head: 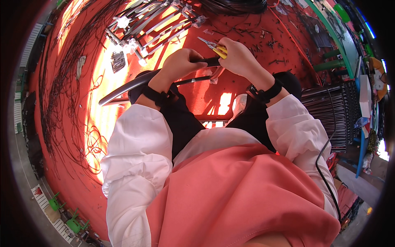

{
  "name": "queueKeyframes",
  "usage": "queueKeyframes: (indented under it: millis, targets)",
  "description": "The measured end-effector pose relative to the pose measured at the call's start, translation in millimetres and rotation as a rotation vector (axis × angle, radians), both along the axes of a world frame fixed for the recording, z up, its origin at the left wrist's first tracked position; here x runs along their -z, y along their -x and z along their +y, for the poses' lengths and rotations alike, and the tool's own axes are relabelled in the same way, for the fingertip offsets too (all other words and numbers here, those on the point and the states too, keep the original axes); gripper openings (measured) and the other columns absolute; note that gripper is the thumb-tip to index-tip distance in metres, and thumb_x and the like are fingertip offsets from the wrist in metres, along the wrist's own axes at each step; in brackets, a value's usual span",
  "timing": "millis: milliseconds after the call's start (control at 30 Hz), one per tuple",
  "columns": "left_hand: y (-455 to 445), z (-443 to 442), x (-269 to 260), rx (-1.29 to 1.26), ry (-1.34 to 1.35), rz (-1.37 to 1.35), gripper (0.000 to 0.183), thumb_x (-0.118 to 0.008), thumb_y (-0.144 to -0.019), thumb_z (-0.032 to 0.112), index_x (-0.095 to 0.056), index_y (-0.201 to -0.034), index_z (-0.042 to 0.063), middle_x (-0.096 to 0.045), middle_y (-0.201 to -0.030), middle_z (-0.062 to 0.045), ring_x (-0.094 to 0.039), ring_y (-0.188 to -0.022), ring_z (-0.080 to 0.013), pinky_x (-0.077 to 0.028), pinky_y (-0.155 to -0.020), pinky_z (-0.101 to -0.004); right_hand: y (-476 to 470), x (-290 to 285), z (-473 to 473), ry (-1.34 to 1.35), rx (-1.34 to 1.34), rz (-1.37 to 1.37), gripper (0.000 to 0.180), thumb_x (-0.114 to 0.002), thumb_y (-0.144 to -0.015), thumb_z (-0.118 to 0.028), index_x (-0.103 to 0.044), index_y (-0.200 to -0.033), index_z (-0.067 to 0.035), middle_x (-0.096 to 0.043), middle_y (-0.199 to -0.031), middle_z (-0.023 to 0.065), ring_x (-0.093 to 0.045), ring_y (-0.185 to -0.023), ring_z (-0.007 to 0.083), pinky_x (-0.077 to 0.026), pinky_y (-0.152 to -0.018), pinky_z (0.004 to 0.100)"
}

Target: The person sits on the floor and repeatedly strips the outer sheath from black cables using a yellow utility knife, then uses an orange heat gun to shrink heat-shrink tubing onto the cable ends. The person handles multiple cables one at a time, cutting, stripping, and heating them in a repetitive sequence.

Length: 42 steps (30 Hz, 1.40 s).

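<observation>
My left hand (pixel 182 64) pinches a dark strip or tube (pixel 211 61) between thumb and fingers. My right hand (pixel 238 58) holds a yellow-handled hand tool (pixel 217 49) with pointed silver jaws, either pliers or snips. The tool points up and left, away from the dark piece. Fingers of the right hand are at that piece's right end; whether they grip it, I cannot tell. Past my left wrist, a dark metal tube (pixel 123 91) slants down to the left over my thigh. Below my hands runs another dark tube (pixel 193 80), with clear plastic wrap (pixel 214 81) near its right end.
Metal frames (pixel 154 24) with plastic-wrapped ends lie ahead on the red floor (pixel 197 100). Black strands (pixel 61 92) tangle at left. Short dark offcuts (pixel 271 43) litter the right front. Beside my right arm stands a dark ribbed stack (pixel 330 114), near a green-legged table (pixel 347 43).
</observation>
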State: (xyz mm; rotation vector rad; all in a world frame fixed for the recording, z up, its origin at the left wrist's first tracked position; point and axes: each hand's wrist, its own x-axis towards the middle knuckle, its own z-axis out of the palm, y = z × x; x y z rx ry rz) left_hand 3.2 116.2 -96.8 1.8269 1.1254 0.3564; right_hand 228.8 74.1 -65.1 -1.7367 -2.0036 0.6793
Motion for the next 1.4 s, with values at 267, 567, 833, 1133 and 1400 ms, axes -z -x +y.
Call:
queueKeyframes:
  millis: [267,567,833,1133,1400]
  targets:
    - [-2.4,-5.1,-8.4,-0.01,-0.041,0.057,0.043,-0.078,-0.08,0.041,-0.074,-0.103,0.005,-0.075,-0.091,-0.006,-0.07,-0.082,-0.019,-0.051,-0.075,-0.0311,0.4,1.0,0.0,-0.001,0.013,0.01,0.039,-0.069,-0.075,-0.008,-0.058,-0.112,0.0,-0.067,-0.103,0.0201,-0.064,-0.1,0.04,-0.051,-0.084,0.0445]
    - [-5.5,-5.5,-8.8,-0.046,-0.03,0.06,0.034,-0.078,-0.084,0.031,-0.075,-0.1,0.002,-0.072,-0.084,-0.004,-0.065,-0.076,-0.0117,-0.048,-0.071,-0.0275,1.6,-2.7,-1.3,0.038,0.017,-0.008,0.041,-0.069,-0.076,-0.009,-0.057,-0.114,0.001,-0.067,-0.105,0.0209,-0.064,-0.1,0.0402,-0.051,-0.085,0.0435]
    - [-6.6,-4.1,-6.4,-0.055,-0.015,0.044,0.032,-0.078,-0.084,0.028,-0.074,-0.099,0.001,-0.072,-0.083,-0.003,-0.065,-0.075,-0.011,-0.049,-0.071,-0.0269,4.7,-2.6,-4.6,-0.017,0.012,-0.02,0.035,-0.067,-0.074,-0.01,-0.058,-0.106,-0.001,-0.067,-0.095,0.0193,-0.065,-0.096,0.0389,-0.051,-0.079,0.047]
    - [-6.3,3.0,-0.9,-0.033,0.036,0.039,0.035,-0.078,-0.081,0.037,-0.074,-0.097,0.006,-0.069,-0.08,-0.001,-0.064,-0.073,-0.0126,-0.048,-0.069,-0.0285,8.3,-23.7,-18.1,-0.212,0.0,-0.312,0.037,-0.071,-0.074,-0.009,-0.054,-0.105,-0.001,-0.066,-0.093,0.0178,-0.066,-0.094,0.0374,-0.051,-0.078,0.048]
    - [-7.7,8.1,-7.4,-0.024,0.026,0.067,0.035,-0.078,-0.079,0.039,-0.075,-0.096,0.008,-0.066,-0.075,0.0,-0.062,-0.068,-0.0127,-0.046,-0.064,-0.0287,-159.8,-73.5,-86.5,-0.462,0.396,-0.223,0.048,-0.077,-0.083,-0.023,-0.055,-0.121,-0.005,-0.067,-0.105,0.0169,-0.067,-0.097,0.035,-0.051,-0.085,0.0415]
